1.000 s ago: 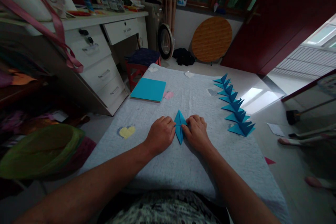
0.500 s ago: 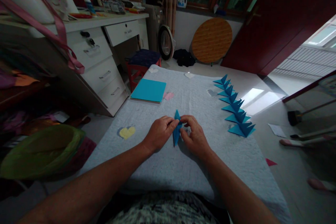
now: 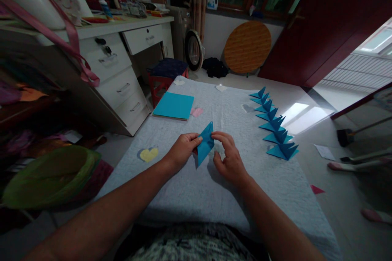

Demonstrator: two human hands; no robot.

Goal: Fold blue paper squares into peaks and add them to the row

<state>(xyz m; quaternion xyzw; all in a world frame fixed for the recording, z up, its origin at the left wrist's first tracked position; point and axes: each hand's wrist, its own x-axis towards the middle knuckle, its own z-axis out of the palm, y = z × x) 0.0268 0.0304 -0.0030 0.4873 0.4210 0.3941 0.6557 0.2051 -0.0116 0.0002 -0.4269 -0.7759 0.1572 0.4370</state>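
Note:
A folded piece of blue paper, flat and diamond-shaped with pointed ends, is held tilted a little above the cloth. My left hand pinches its left corner between thumb and fingers. On the other side, my right hand has its index fingertip at the upper right edge of the paper, while the thumb stands apart from it. Several folded blue paper pieces with raised points form a row along the table's right side. Farther back on the left lies a stack of square blue paper.
The table's pale cloth carries heart patches, one of them yellow. A green-lined bin stands at the left, below a white desk with drawers. Behind the table is a stool.
The narrow folded paper has turned and now shows a wider, flat diamond face. My right thumb has come off it, and the left hand keeps its hold.

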